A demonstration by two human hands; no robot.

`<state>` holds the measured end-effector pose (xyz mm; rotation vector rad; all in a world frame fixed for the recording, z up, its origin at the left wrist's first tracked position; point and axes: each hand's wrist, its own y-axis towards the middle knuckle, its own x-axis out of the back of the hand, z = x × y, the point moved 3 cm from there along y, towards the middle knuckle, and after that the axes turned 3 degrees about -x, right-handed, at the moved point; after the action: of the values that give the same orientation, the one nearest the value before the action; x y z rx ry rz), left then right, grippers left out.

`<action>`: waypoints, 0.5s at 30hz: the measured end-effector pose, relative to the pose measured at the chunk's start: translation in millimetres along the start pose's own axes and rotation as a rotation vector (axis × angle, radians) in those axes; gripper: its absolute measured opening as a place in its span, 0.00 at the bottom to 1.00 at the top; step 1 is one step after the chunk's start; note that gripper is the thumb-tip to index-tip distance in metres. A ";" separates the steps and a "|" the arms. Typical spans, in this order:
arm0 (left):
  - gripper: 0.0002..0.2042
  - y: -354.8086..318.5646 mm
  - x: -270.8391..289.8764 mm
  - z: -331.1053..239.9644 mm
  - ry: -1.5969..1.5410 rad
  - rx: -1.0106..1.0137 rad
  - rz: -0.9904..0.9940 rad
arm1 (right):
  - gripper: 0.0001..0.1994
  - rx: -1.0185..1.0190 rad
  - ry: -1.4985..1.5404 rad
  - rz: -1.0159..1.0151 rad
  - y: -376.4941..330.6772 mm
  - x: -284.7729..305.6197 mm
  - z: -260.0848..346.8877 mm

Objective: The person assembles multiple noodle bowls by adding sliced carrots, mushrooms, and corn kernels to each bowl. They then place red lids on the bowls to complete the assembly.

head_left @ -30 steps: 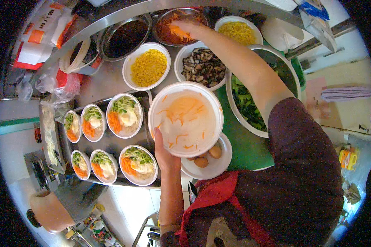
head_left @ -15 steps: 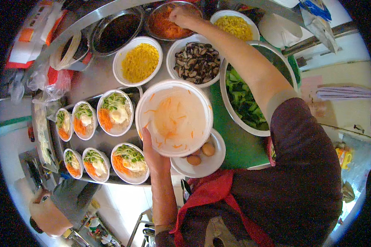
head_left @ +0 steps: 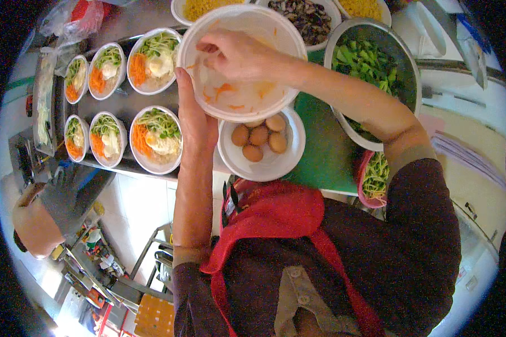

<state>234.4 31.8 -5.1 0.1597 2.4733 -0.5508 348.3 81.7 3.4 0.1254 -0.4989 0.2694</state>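
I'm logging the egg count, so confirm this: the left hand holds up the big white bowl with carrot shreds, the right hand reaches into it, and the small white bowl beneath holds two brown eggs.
Not quite. The head view shows four brown eggs in the small white bowl, not two. The rest stands: the left hand holds the big white bowl with carrot shreds, and the right hand reaches into it.

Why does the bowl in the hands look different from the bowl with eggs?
The held bowl is bigger and nearly empty, with only carrot shreds; the egg bowl is smaller and holds brown eggs. The held bowl is lifted by the left hand; the egg bowl sits below. Both are white and round.
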 end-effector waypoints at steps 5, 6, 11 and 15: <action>0.30 -7.5 12.2 -4.8 0.045 -0.018 -0.069 | 0.06 0.060 0.133 0.328 -34.4 -25.6 20.8; 0.30 -9.3 13.2 -7.3 0.052 -0.031 -0.090 | 0.06 0.107 0.031 0.487 -38.3 -24.8 21.4; 0.29 -15.4 21.0 -5.8 0.108 -0.026 -0.046 | 0.10 0.233 -0.003 0.260 -30.8 -5.4 20.0; 0.30 -17.2 26.9 -10.3 0.127 -0.043 -0.072 | 0.12 0.257 0.153 0.451 -45.4 -24.2 31.0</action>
<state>203.0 20.3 -7.1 0.0908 2.6205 -0.5318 326.7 27.2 16.2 0.2401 -0.3341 0.7797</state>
